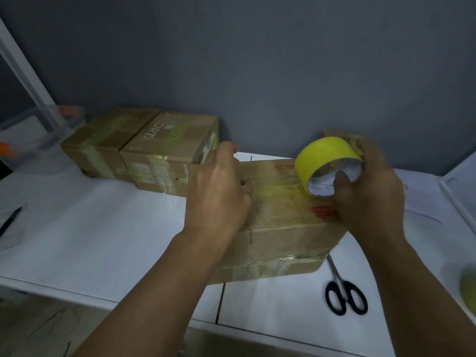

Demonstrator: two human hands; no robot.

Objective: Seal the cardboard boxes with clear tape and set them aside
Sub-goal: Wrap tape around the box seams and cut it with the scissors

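Right hand (368, 186) grips the tape roll (327, 163); left hand (219, 191) presses flat on the box (283, 228), red print unreadable.

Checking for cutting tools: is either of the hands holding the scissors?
No. The scissors lie on the white table right of the box, untouched.

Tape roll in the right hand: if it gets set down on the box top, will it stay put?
Probably only if laid flat. The tape roll is round and stands on edge, so it would likely roll. The right hand hooks a thumb through its core, suggesting it's light. The box top looks tape-slick.
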